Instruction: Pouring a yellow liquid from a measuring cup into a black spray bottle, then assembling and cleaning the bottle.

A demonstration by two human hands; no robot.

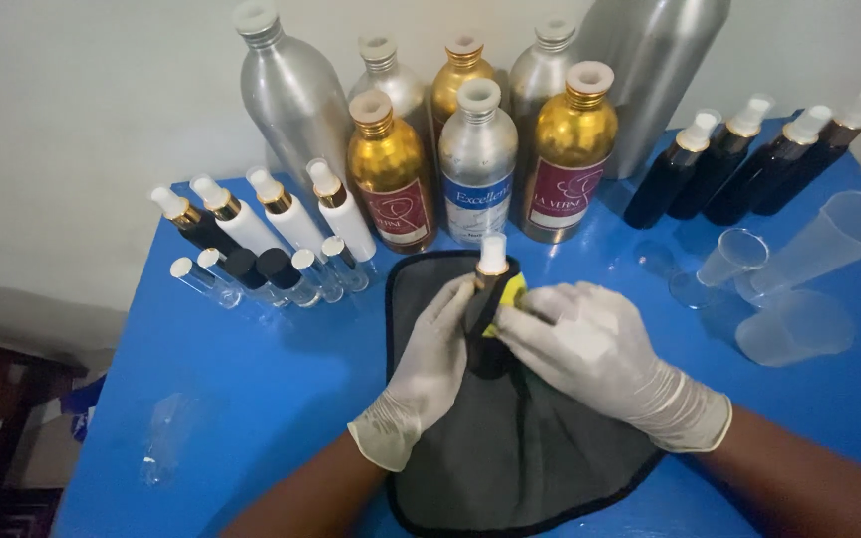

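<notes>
Both my hands wear pale latex gloves. My left hand (pixel 429 371) wraps around a small dark spray bottle (pixel 491 351) with a white cap and gold collar, holding it upright over a dark grey cloth (pixel 520 448). My right hand (pixel 600 354) presses a yellow cloth (pixel 512 294) against the bottle's right side, just under the collar. The bottle's lower part is hidden by my fingers.
The blue table (pixel 281 399) carries silver and gold metal bottles (pixel 477 164) at the back, white and black spray bottles (pixel 281 214) and small vials (pixel 251 277) at left, dark spray bottles (pixel 739 164) and clear plastic cups (pixel 799 324) at right. A clear cap (pixel 164 433) lies front left.
</notes>
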